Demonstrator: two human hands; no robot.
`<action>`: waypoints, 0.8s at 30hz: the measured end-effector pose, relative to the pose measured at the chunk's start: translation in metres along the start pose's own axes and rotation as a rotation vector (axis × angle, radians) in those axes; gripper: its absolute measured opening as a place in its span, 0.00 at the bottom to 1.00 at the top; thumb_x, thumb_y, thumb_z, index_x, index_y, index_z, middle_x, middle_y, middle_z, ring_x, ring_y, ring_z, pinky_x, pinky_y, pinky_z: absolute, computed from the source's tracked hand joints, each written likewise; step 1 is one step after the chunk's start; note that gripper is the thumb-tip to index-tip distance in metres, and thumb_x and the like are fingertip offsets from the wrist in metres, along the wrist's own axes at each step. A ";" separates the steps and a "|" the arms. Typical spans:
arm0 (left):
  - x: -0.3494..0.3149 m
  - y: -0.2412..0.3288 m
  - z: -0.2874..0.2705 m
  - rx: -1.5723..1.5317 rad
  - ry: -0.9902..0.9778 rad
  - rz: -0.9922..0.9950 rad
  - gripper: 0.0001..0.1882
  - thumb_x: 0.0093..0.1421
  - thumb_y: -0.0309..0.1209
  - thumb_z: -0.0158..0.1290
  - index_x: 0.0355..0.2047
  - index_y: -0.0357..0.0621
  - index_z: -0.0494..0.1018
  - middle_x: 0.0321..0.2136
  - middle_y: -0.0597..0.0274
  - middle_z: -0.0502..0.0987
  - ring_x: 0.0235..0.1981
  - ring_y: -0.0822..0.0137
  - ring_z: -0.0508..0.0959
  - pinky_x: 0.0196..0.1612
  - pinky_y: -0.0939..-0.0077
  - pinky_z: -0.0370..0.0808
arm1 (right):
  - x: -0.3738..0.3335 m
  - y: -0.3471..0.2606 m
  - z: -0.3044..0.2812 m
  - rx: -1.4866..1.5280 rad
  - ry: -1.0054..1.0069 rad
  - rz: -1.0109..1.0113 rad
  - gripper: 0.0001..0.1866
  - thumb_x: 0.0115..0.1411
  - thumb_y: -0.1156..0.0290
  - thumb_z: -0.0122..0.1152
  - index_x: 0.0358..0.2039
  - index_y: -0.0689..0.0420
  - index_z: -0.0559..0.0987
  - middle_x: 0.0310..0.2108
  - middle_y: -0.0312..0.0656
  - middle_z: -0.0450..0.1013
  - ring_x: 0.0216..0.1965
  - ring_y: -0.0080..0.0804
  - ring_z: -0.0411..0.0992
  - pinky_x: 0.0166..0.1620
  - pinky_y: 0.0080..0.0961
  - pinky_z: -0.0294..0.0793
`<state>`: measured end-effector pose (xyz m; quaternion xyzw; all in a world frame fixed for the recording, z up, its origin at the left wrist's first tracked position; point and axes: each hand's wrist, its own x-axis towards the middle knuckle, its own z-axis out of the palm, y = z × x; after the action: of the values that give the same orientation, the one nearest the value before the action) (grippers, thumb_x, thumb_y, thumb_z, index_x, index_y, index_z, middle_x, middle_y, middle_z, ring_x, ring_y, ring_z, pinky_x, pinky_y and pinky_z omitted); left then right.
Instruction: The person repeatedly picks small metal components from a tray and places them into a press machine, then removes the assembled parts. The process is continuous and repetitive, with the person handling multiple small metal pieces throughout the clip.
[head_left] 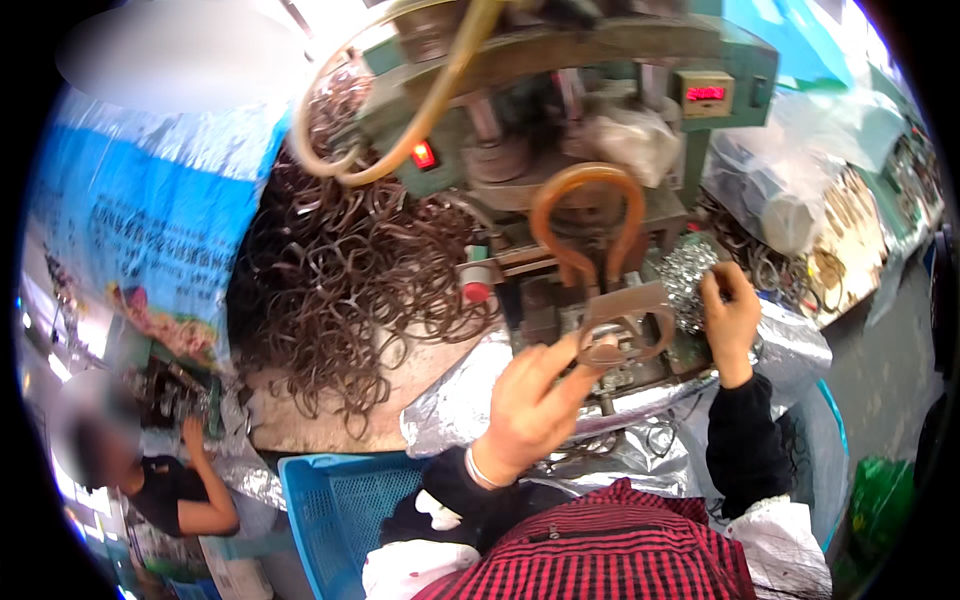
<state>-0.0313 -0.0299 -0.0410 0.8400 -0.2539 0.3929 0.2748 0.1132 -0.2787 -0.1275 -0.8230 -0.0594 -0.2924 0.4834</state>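
Note:
My left hand (530, 408) reaches forward to the press's work area, with thumb and fingertips closed at the near edge of a dull metal ring (664, 330) on the fixture. Behind the ring stands an orange-brown U-shaped loop (540, 215). To the right, my right hand (733, 315) is curled in a pinch at the edge of a heap of small shiny metal pieces (685, 272). What its fingertips hold, if anything, is too small to make out.
The green press (740, 60) stands ahead, with a red button (475, 291) at left. A large pile of dark metal rings (350, 270) covers the board on the left. A blue basket (325, 510) sits below. Another person (155, 490) works at far left.

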 end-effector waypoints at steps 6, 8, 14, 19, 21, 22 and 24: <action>-0.028 -0.003 -0.073 0.629 0.453 -0.383 0.10 0.59 0.16 0.57 0.41 0.38 0.80 0.40 0.55 0.78 0.42 0.58 0.77 0.47 0.69 0.73 | -0.022 -0.007 -0.020 0.120 -0.087 0.129 0.06 0.58 0.78 0.64 0.35 0.63 0.79 0.29 0.38 0.78 0.31 0.23 0.75 0.38 0.21 0.73; -0.017 -0.033 -0.094 0.731 0.427 -0.446 0.07 0.57 0.19 0.60 0.37 0.39 0.81 0.37 0.58 0.78 0.42 0.61 0.75 0.46 0.70 0.71 | -0.016 -0.019 -0.015 0.113 -0.108 0.032 0.06 0.57 0.79 0.64 0.36 0.63 0.79 0.30 0.39 0.78 0.33 0.25 0.76 0.41 0.22 0.73; -0.037 -0.141 -0.056 1.002 -0.257 -0.883 0.12 0.52 0.43 0.65 0.30 0.51 0.86 0.37 0.60 0.81 0.45 0.54 0.76 0.46 0.60 0.72 | -0.015 -0.040 0.010 0.224 -0.118 0.010 0.09 0.55 0.80 0.62 0.38 0.62 0.81 0.33 0.41 0.78 0.37 0.30 0.76 0.44 0.25 0.73; -0.083 -0.184 -0.028 0.665 -0.177 -1.024 0.12 0.49 0.40 0.65 0.23 0.45 0.84 0.29 0.54 0.80 0.41 0.51 0.76 0.45 0.61 0.73 | -0.033 -0.021 -0.020 0.094 -0.072 0.092 0.08 0.58 0.79 0.62 0.39 0.62 0.81 0.34 0.42 0.78 0.38 0.31 0.76 0.45 0.25 0.73; -0.091 -0.166 -0.030 0.663 -0.073 -0.717 0.10 0.49 0.34 0.63 0.18 0.40 0.80 0.25 0.57 0.75 0.35 0.52 0.73 0.41 0.58 0.71 | -0.045 -0.007 -0.047 0.004 -0.015 0.021 0.07 0.59 0.80 0.62 0.39 0.63 0.81 0.36 0.42 0.78 0.39 0.30 0.75 0.45 0.25 0.72; -0.087 -0.150 -0.033 0.598 -0.017 -0.666 0.08 0.48 0.30 0.65 0.18 0.40 0.79 0.24 0.59 0.74 0.34 0.54 0.73 0.39 0.61 0.70 | -0.050 0.000 -0.061 -0.006 0.019 0.024 0.07 0.59 0.80 0.61 0.39 0.63 0.81 0.36 0.41 0.78 0.40 0.30 0.75 0.46 0.25 0.71; -0.084 -0.128 -0.049 0.549 0.042 -0.631 0.06 0.46 0.26 0.66 0.19 0.40 0.79 0.23 0.60 0.72 0.32 0.55 0.72 0.38 0.63 0.69 | -0.056 0.013 -0.078 -0.036 0.088 0.066 0.07 0.60 0.81 0.61 0.39 0.64 0.81 0.36 0.40 0.78 0.39 0.29 0.74 0.46 0.24 0.71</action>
<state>-0.0216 0.1127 -0.1149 0.9105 0.1358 0.3596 0.1526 0.0390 -0.3401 -0.1397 -0.8195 -0.0055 -0.3132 0.4798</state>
